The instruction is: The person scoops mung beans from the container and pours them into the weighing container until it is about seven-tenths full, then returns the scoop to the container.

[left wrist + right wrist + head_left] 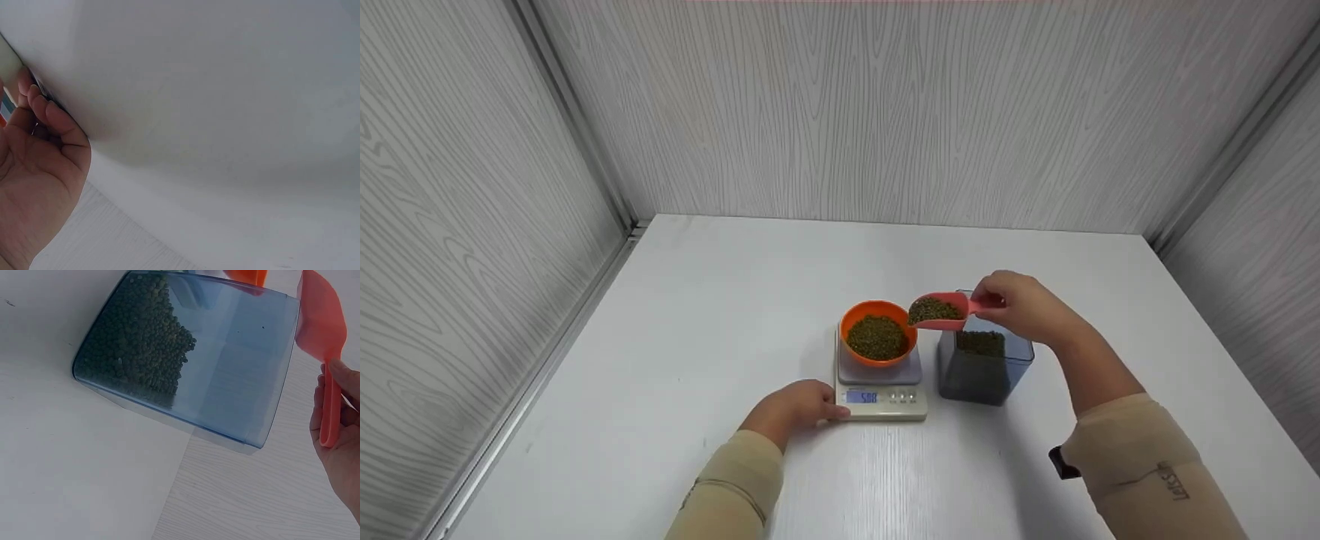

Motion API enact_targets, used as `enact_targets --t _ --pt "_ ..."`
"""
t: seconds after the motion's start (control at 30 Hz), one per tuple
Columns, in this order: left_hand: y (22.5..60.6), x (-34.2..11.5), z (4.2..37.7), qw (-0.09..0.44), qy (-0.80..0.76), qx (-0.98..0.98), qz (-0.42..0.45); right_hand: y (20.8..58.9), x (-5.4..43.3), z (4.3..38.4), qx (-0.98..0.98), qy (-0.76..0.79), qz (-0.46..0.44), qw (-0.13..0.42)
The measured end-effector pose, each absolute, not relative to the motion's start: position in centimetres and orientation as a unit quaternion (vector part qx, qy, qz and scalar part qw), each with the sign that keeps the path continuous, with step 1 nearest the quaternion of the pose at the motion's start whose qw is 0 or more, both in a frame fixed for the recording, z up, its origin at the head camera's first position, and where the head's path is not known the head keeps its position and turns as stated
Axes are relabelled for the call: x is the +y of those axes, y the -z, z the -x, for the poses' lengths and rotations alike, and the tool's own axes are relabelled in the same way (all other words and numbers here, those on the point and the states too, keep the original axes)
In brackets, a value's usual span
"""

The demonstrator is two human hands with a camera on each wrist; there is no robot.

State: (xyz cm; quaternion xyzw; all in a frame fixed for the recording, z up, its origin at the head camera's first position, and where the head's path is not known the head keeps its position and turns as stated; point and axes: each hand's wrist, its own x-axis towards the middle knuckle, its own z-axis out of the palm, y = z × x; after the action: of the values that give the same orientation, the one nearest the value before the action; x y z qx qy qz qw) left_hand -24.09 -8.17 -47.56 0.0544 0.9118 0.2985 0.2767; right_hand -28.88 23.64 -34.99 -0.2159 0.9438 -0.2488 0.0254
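My right hand [1020, 304] grips the handle of a red scoop [323, 323] loaded with small green beans [934, 309]. The scoop's lip is level with the right rim of an orange bowl [851, 313], which holds more of these beans, likely mung beans. Under the bowl is a white digital kitchen scale [919, 411], its display lit but the digits hard to read. At the scale's front left corner my left hand [802, 405] holds its edge, thumb on top; the left wrist view shows the fingers curled against it.
Right of the scale stands a transparent bluish container [239, 371], partly filled with the same beans, below the scoop and right hand. The white table [720, 300] meets wood-grain panels [885, 112] at the back and sides.
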Motion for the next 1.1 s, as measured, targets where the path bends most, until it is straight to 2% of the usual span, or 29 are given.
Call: enact_targets --t 1.1 --pt "47.5 -8.2 24.3 0.282 -0.293 0.911 -0.064 34.0 21.5 29.2 0.949 0.198 0.246 0.024"
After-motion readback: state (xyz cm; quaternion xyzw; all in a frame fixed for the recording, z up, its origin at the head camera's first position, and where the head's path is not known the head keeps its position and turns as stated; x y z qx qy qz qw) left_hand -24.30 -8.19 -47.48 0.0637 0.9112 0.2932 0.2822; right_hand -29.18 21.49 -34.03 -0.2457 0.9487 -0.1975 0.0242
